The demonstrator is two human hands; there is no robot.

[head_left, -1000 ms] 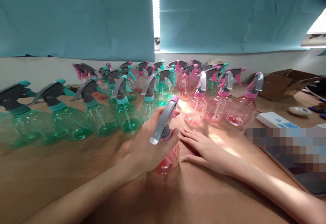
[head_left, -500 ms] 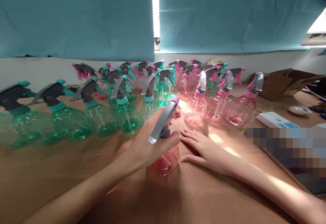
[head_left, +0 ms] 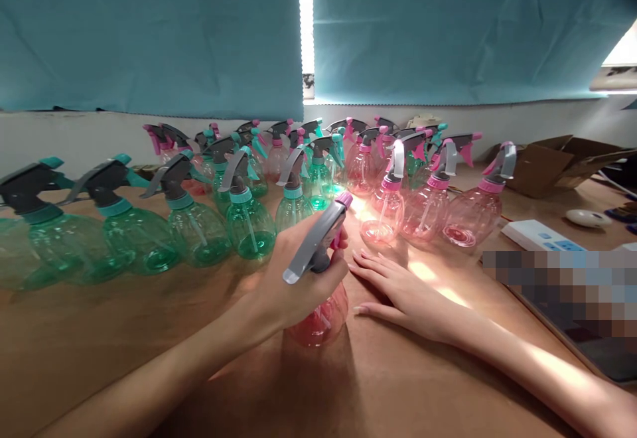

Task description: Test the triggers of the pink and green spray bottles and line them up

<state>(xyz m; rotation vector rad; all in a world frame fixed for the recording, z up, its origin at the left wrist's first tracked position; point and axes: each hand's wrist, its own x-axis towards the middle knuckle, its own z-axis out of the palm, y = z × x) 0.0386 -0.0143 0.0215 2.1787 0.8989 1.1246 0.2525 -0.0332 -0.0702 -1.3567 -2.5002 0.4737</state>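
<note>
My left hand [head_left: 298,279] is wrapped round the neck of a pink spray bottle [head_left: 318,322] with a grey and pink trigger head. The bottle's collar is hidden behind my fingers. Flat on the table [head_left: 418,385], just right of that bottle, rests my right hand [head_left: 398,289], fingers stretched out and holding nothing. Beyond it stand several pink spray bottles, the closest being a clear pink one [head_left: 382,216]. A row of green spray bottles [head_left: 250,229] runs along the left, with grey and teal trigger heads.
More pink and green bottles [head_left: 321,176] crowd the back by the wall. At right are an open cardboard box [head_left: 542,166], a white power strip [head_left: 540,235], a white computer mouse [head_left: 588,218] and a dark flat device [head_left: 597,352], partly blurred out. Blue curtains [head_left: 149,40] hang behind.
The trigger head of the held pink bottle has shifted slightly left and down with my left hand. My right hand stays flat in the same place.
</note>
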